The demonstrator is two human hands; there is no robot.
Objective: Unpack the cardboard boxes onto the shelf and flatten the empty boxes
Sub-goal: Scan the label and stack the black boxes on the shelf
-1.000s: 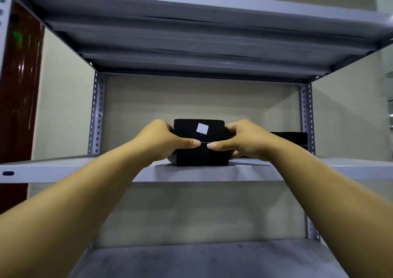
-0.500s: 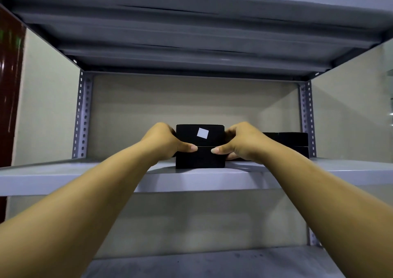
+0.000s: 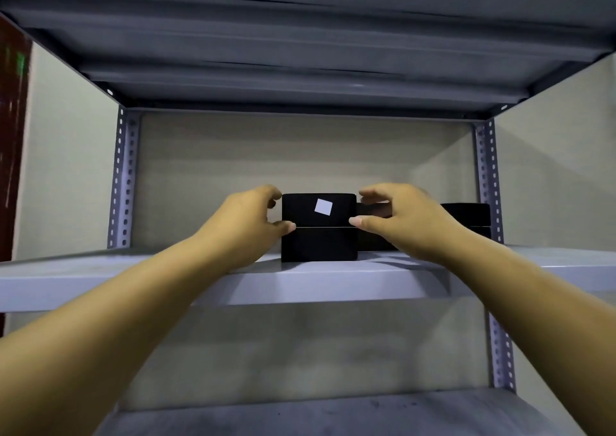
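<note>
Left hand (image 3: 246,225) touches matte rectangular black box (image 3: 319,238).

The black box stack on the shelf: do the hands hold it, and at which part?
The left hand and right hand touch the black box stack at its side edges, thumbs at the middle seam; a firm grip cannot be told.

Both hands have loosened on the stack of two small black boxes with a white square label (image 3: 319,227). The left hand (image 3: 248,225) and right hand (image 3: 396,218) now have fingers spread, only thumbs touching its front.
</note>
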